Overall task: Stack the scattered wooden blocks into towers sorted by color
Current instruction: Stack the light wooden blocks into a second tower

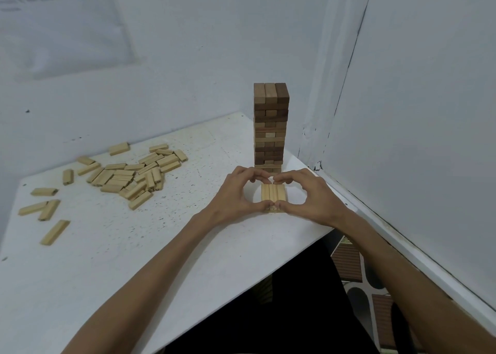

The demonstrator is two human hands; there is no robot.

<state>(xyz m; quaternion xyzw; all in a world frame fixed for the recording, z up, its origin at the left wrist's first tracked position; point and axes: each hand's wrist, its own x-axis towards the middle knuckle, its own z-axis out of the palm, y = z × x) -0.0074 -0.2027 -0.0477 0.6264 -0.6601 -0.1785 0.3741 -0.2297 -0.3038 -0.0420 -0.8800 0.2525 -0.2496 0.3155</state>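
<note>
Left hand (236,193) and right hand (308,195) pinch the low stack of pale wooden blocks (273,192), near right on the white table (107,246). Thumbs hide its lower layers, and fingers hide the base of the tall brown block tower (271,122).

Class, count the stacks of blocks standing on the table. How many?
2. A tall brown tower stands by the back right corner; a low pale stack sits in front of it, pinched between the left hand and right hand. The pale pile at left is loose.
</note>
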